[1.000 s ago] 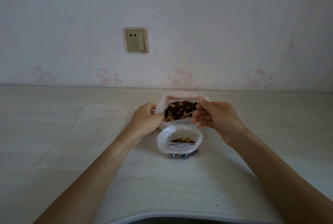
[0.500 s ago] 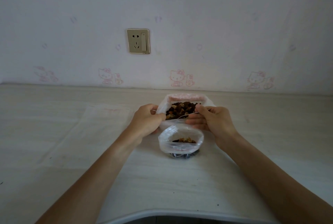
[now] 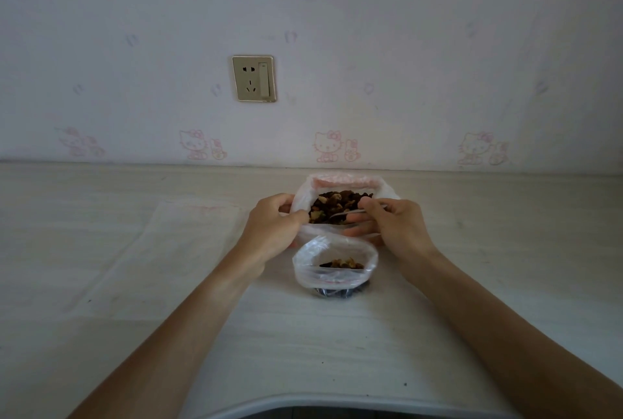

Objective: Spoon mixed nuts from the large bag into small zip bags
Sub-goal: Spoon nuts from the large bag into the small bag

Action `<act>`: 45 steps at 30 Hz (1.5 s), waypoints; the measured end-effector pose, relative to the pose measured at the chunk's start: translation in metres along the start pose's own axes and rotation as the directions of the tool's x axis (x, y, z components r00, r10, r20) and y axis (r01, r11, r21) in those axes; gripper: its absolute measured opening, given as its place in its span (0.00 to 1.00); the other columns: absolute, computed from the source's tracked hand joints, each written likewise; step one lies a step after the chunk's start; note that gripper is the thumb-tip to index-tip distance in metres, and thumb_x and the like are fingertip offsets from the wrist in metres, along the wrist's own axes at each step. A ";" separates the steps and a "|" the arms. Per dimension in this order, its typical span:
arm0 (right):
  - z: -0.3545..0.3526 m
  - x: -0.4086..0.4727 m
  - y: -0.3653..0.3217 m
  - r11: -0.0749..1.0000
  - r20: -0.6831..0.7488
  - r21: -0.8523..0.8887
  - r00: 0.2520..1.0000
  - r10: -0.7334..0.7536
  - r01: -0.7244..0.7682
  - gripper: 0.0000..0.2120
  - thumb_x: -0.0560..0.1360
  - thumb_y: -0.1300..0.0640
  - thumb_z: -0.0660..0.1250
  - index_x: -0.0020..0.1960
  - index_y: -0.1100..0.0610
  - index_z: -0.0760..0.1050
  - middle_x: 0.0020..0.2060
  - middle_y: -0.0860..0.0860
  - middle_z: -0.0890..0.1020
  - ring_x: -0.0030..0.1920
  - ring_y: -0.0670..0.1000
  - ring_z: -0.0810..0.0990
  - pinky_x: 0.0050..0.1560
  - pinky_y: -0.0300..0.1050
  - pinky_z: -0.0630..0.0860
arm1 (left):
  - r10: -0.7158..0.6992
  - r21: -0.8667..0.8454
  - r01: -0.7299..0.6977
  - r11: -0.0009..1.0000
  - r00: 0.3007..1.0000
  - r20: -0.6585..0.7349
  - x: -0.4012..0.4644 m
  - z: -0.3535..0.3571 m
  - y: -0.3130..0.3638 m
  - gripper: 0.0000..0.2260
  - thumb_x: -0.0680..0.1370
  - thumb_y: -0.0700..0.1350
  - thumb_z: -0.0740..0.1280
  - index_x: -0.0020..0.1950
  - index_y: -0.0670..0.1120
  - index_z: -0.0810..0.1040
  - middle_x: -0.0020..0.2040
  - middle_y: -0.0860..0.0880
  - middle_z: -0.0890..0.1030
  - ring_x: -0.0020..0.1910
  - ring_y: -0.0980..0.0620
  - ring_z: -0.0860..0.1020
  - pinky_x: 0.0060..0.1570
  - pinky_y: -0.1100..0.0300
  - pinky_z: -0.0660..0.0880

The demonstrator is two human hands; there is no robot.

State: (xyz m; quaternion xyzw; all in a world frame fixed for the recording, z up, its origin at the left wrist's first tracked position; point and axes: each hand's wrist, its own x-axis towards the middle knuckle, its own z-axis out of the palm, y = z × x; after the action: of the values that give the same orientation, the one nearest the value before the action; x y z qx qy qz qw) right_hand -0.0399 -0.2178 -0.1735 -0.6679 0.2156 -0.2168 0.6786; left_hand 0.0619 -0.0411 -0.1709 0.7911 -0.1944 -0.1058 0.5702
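The left hand (image 3: 269, 226) grips the large bag's (image 3: 387, 194) rim, fingers curled. The right hand (image 3: 392, 221) pinches a spoon (image 3: 340, 214) over its nuts. A small zip bag (image 3: 335, 275) stands open on the pale bench (image 3: 303, 344) below a wall socket (image 3: 254, 78).

Single head-worn view, looking forward and slightly down across the table (image 3: 135, 284) toward the wall (image 3: 404, 48), both forearms entering near.

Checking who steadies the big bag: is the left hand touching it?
Touching. In the head view the left hand curls its fingers over the near-left rim of the big bag, pinching the plastic with no gap.
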 end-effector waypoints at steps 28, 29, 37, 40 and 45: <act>-0.034 -0.006 -0.043 0.972 0.033 0.127 0.978 -0.204 0.198 0.17 0.86 0.53 0.58 0.44 0.61 0.76 0.29 0.57 0.80 0.29 0.58 0.81 0.24 0.46 0.74 | 0.260 0.399 -0.288 0.871 0.958 0.123 -0.042 -0.023 0.000 0.10 0.79 0.59 0.70 0.42 0.55 0.83 0.35 0.57 0.83 0.33 0.59 0.81 0.36 0.65 0.75; -0.034 -0.007 -0.044 0.973 0.061 0.113 0.976 -0.208 0.200 0.18 0.86 0.53 0.58 0.43 0.61 0.76 0.29 0.57 0.80 0.28 0.58 0.80 0.24 0.46 0.73 | 0.252 0.405 -0.290 0.867 0.957 0.147 -0.045 -0.022 0.000 0.09 0.79 0.58 0.71 0.44 0.55 0.85 0.36 0.57 0.84 0.33 0.59 0.81 0.36 0.65 0.75; -0.025 -0.016 -0.044 0.934 0.300 -0.093 0.904 -0.303 0.344 0.18 0.86 0.53 0.59 0.44 0.62 0.77 0.29 0.57 0.81 0.28 0.58 0.80 0.25 0.46 0.73 | 0.274 0.269 -0.312 0.911 0.947 0.168 -0.048 -0.017 0.007 0.05 0.80 0.47 0.73 0.45 0.52 0.86 0.36 0.57 0.84 0.29 0.57 0.82 0.30 0.69 0.73; -0.023 -0.023 -0.045 0.830 0.412 -0.117 0.787 -0.458 0.545 0.17 0.85 0.52 0.60 0.44 0.61 0.77 0.30 0.58 0.81 0.28 0.54 0.80 0.25 0.44 0.71 | 0.272 0.249 -0.310 0.918 0.946 0.174 -0.047 -0.015 0.007 0.04 0.80 0.47 0.72 0.46 0.51 0.85 0.35 0.57 0.83 0.28 0.58 0.81 0.28 0.69 0.72; -0.026 -0.029 -0.047 0.731 0.473 -0.121 0.687 -0.553 0.672 0.17 0.84 0.51 0.59 0.44 0.62 0.77 0.30 0.49 0.80 0.26 0.44 0.76 0.32 0.30 0.69 | 0.231 0.254 -0.264 0.930 0.961 0.153 -0.045 -0.017 0.005 0.04 0.80 0.47 0.72 0.46 0.51 0.85 0.34 0.57 0.83 0.27 0.57 0.79 0.27 0.66 0.72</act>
State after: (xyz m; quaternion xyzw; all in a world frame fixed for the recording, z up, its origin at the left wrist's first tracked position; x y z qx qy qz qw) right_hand -0.0790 -0.2223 -0.1266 -0.8209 -0.1392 -0.2563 0.4910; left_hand 0.0270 -0.0087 -0.1630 0.8231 -0.3395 -0.0525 0.4521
